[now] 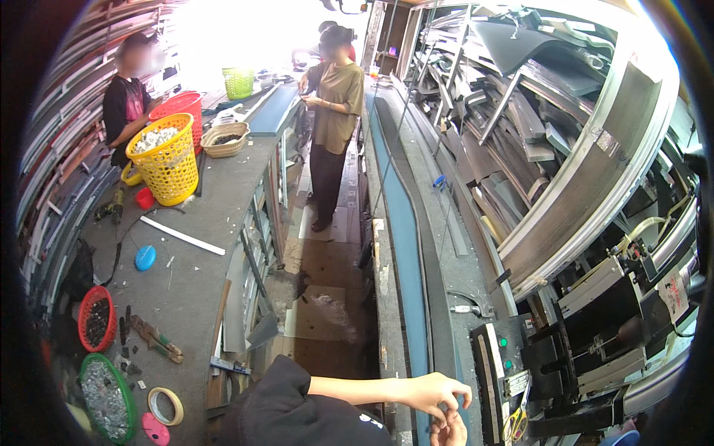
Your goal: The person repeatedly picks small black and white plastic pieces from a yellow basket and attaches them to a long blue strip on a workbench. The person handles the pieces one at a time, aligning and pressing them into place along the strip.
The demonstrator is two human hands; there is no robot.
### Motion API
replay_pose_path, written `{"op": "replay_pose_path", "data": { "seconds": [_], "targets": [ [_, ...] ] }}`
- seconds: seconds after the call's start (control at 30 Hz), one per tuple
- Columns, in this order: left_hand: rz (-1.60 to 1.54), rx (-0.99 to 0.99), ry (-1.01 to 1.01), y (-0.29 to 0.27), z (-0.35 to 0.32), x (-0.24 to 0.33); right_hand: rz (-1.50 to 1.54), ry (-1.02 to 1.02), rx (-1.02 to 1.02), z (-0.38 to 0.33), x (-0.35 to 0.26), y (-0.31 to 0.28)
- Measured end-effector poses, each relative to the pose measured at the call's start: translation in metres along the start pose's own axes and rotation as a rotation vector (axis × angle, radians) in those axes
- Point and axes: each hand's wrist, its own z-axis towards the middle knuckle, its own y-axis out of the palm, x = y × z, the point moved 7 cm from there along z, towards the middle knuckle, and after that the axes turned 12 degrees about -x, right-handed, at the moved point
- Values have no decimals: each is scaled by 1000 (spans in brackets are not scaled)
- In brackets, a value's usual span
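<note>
My left hand (433,392) reaches over from a black sleeve to the right-hand bench, its fingers bent and drawn in. Just below it my right hand (449,431) is partly in view at the lower edge, fingers curled and close to the left fingertips. Anything small between the fingers is too hidden to make out. Beneath both hands runs the bench with a long blue strip (407,275). Beside them, to the right, lie yellow-handled scissors (515,426) next to a dark box with green buttons (503,343).
On the left bench (201,297) stand a yellow basket (167,167), a red basket (97,320), a green tray of small parts (108,401) and a tape roll (165,406). One person stands in the aisle; another is at the far left. Metal profiles (520,119) fill the right rack.
</note>
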Motion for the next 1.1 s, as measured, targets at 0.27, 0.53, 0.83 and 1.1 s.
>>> {"op": "replay_pose_path", "data": {
  "seconds": [0.27,0.53,0.83,1.1],
  "targets": [
    [443,21,18,16,-11,15,-24,-49,-52,-10,-11,15],
    [-82,432,-583,30,-34,3,-296,-498,196,-15,-15,7],
    [-1038,487,-735,93,-53,-53,-638,-735,309,-34,-14,12],
    [-1452,552,-732,113,-63,-48,-967,-801,247,-51,-26,16]
  ]
}}
